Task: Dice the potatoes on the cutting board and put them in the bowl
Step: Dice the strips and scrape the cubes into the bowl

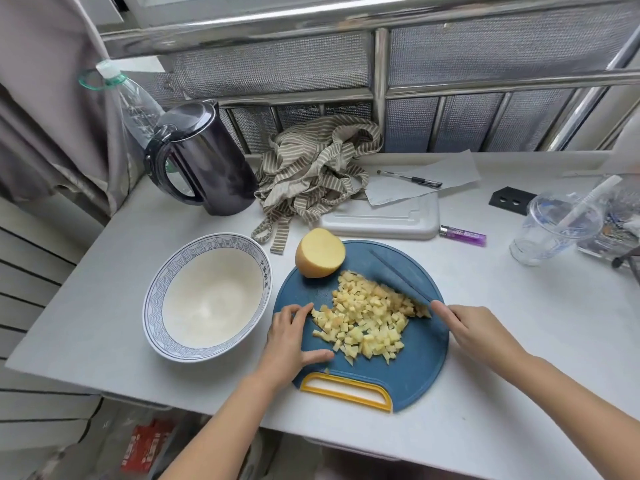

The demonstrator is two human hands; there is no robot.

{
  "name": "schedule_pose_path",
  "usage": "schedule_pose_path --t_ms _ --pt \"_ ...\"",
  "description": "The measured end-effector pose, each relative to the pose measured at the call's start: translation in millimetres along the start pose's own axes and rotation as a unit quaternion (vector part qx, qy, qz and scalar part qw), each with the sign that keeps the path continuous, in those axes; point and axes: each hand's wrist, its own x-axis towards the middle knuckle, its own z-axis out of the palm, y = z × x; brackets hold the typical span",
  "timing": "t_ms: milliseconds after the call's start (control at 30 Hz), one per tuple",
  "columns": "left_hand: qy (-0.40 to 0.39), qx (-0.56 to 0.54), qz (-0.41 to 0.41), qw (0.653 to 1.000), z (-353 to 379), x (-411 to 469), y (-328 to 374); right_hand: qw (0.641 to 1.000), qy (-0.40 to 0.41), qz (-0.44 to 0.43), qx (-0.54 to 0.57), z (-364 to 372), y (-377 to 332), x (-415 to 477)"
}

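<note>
Round blue cutting board (pixel 420 370) with a yellow handle slot, flat on the pale bench (pixel 114 292). In the middle of the board, a loose heap of diced potato (pixel 367 320), small pale-yellow cubes. At the board's far left rim, a half potato (pixel 320 252), whole and uncut, cut face turned upward. Left hand (pixel 291 344) laid on the left part of the board, fingers (pixel 298 311) straight and slightly apart, tips touching the left side of the heap, thumb stretched along the near side, gripping nothing. Right hand (pixel 474 330) over the right part of the board, fingers curled round the handle of a blue knife (pixel 398 277), forefinger stretched along the back of the blade; blade slanted toward the far side of the board, edge against the right side of the heap. Just left of the board, a white bowl (pixel 162 275) with a blue patterned rim, showing only its white inside. Beyond the board, a crumpled striped cloth (pixel 311 171), a flat white plastic lid (pixel 381 221) and a purple lighter (pixel 462 235); further back, a sheet of paper (pixel 450 174) with a pen (pixel 410 178) on it. Far to the left beyond the board, a dark kettle (pixel 207 161) and a clear bottle (pixel 135 102). Well right of the board, a clear plastic cup (pixel 554 230) with a straw.
</note>
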Motion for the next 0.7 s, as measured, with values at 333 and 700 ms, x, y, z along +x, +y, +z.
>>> schedule_pose_path --t_ms 333,700 --pt "-0.055 0.071 0.037 0.995 -7 -4 -6 0.994 0.035 0.085 0.065 20 1 -38" --pt "0.032 -0.042 0.037 0.998 11 12 14 0.962 0.02 0.138 0.233 28 -13 -42"
